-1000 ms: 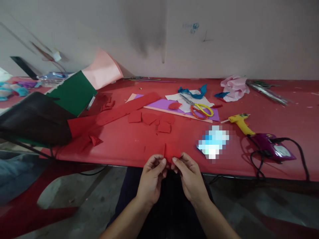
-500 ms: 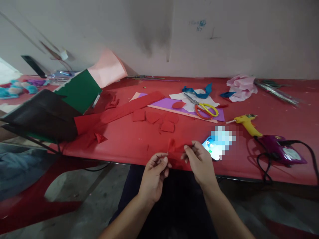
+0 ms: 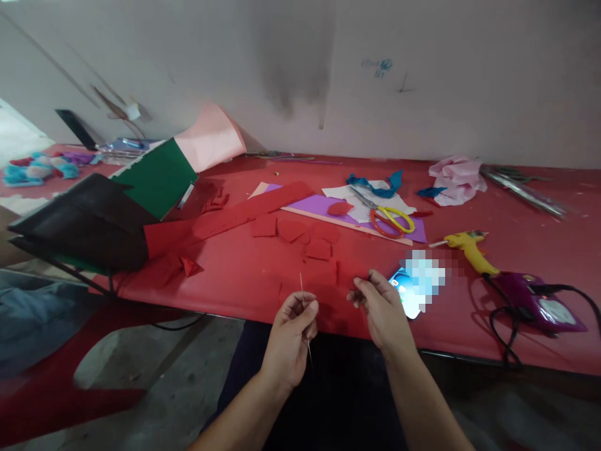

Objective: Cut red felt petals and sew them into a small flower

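Note:
My left hand (image 3: 293,335) is closed in a pinch on a thin wire (image 3: 301,283), which sticks up above the fingertips and hangs down below them. To its right, my right hand (image 3: 382,307) holds its thumb and fingers pressed together; anything red between them blends into the red tabletop. A red paper piece (image 3: 330,273) lies just beyond the gap between the hands, its outline hard to make out. Farther back are several cut red paper pieces (image 3: 318,250). A lit phone (image 3: 409,300), partly blurred out, is beside my right hand.
Scissors (image 3: 392,222) with red and yellow handles rest on white and purple sheets. A yellow glue gun (image 3: 472,250) and a purple box with a cord (image 3: 539,300) stand at right. A long red paper strip (image 3: 225,216), a green sheet (image 3: 159,178) and crumpled pink paper (image 3: 455,180) lie around.
The wire in my left hand now stands upright, with more of its length showing. The red paper piece between the hands looks less raised. The view has tilted up slightly.

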### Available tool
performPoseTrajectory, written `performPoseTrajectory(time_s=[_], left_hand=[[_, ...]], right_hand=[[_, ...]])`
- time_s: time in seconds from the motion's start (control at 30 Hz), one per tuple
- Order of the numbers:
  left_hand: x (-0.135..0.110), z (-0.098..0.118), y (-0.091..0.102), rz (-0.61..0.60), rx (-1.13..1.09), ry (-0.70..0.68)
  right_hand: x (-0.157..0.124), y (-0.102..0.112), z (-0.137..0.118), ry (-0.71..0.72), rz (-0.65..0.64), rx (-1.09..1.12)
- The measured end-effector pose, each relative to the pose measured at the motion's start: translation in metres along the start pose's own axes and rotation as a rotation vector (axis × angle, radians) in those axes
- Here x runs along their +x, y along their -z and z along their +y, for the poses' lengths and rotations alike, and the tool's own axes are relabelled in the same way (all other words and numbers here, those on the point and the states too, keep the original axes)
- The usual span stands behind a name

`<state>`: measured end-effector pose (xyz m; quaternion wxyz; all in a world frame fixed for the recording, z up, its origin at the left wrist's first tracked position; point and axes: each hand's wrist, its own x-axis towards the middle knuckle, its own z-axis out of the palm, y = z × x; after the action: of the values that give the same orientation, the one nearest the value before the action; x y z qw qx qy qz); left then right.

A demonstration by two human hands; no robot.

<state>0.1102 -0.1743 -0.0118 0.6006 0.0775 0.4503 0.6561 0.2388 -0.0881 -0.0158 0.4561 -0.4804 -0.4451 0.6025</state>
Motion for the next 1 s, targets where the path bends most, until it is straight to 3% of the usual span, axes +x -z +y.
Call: performPoseTrajectory(time_s=[0.13,0.27,0.6,1.0], left_hand=[[0.010,0.008,-0.020,0.026,0.062,-0.025],[0.023,0.016,-0.030,-0.035,0.098,0.010],[0.035,0.027,-0.012,0.006,0.084,-0.018],[0.041,0.034,-0.008,0.032,0.108,-0.018]], right_hand=[[-0.013,-0.003,-0.004,0.007,-0.077,-0.023],[-0.019,-0.003,-0.007,0.043,-0.167,-0.061],[-0.002,-0.006,-0.001,-0.020,-0.060,0.018],[0.008,-0.012,0.002,-0.073,-0.013,0.071]])
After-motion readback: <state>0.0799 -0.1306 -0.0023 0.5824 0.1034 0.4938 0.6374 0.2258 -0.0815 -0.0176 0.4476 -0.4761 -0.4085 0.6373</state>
